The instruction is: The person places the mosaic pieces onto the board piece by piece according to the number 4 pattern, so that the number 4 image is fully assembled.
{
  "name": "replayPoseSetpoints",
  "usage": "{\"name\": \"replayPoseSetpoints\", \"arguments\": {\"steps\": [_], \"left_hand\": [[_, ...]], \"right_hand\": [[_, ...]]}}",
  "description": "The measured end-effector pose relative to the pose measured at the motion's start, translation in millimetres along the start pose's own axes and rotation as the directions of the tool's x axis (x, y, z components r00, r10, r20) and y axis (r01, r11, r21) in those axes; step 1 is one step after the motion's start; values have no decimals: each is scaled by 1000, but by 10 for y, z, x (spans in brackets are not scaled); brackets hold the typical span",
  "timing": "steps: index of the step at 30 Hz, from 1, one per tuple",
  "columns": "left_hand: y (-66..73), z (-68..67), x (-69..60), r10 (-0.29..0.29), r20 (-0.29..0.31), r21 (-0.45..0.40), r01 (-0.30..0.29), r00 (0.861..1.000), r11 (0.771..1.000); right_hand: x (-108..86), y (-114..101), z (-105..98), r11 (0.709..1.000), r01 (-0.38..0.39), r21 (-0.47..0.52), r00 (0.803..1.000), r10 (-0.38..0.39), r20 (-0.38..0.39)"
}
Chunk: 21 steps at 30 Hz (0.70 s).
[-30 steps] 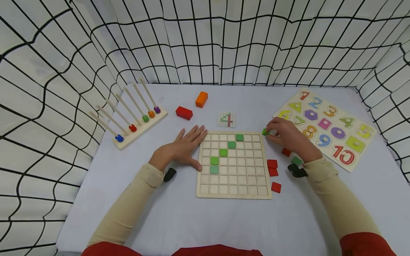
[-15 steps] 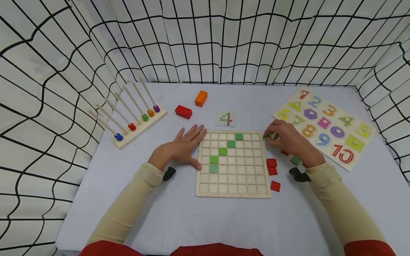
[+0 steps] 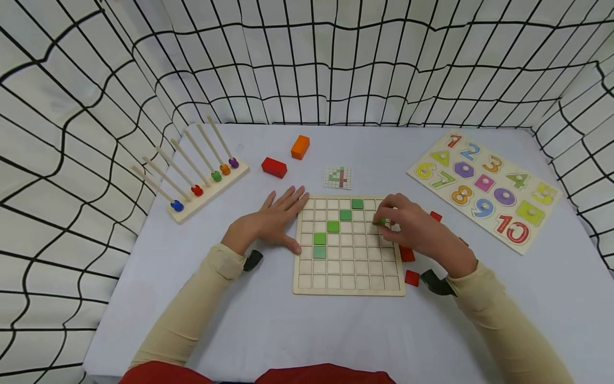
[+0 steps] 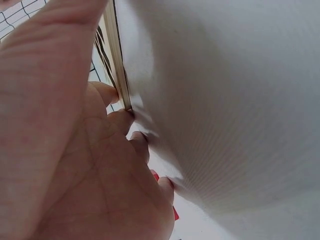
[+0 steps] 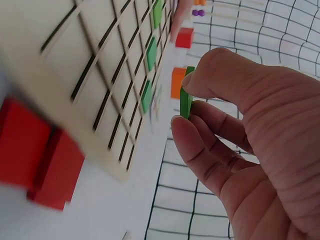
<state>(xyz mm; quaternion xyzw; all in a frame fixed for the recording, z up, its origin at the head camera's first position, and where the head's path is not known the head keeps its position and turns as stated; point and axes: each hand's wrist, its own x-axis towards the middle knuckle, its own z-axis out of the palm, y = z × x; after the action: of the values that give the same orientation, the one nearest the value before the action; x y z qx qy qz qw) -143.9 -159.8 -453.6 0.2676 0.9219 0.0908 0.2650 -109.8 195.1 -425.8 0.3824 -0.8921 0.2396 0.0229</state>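
Note:
A wooden grid board (image 3: 348, 268) lies on the table, with several green tiles (image 3: 333, 226) in a stepped diagonal in its cells. My left hand (image 3: 268, 225) rests with straight, spread fingers at the board's left edge; in the left wrist view its fingers (image 4: 120, 120) touch the board's side. Over the right part of the board, my right hand (image 3: 413, 228) pinches a green square tile (image 5: 185, 100) between thumb and fingertips. The right wrist view shows this tile tilted on edge, above the board. Red tiles (image 3: 412, 278) lie beside the board's right edge, partly hidden by my hand.
A small grid pattern card (image 3: 338, 177) lies behind the board. Red (image 3: 274, 167) and orange blocks (image 3: 300, 147) stand farther back. A pegged bead counter (image 3: 211, 188) is at left, a number puzzle board (image 3: 484, 184) at right. Black netting surrounds the table.
My right hand has picked the green tile off the table's right side and moved left with it over the board. My left hand has stayed in place.

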Motion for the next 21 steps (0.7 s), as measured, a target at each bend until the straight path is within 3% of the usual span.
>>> {"name": "replayPoseSetpoints", "arguments": {"steps": [5,11,16,21], "left_hand": [[-9,3,-8,-3,-2,-1,3,1000,1000],[-23,1,-17,-12,1,-6,12,1000,1000],[-13,5,-14,8,-1,-28,-8,1000,1000],[-12,10,-9,11,-9,-23,-11,1000,1000]], "right_hand": [[85,-175,202,994,109,-10,993,-109,-51],[215,-367,513,971,239,17,971,-239,-28],[275,-451,664,963,267,38,963,-267,12],[296,-475,734,961,272,44,962,-272,-1]]}}
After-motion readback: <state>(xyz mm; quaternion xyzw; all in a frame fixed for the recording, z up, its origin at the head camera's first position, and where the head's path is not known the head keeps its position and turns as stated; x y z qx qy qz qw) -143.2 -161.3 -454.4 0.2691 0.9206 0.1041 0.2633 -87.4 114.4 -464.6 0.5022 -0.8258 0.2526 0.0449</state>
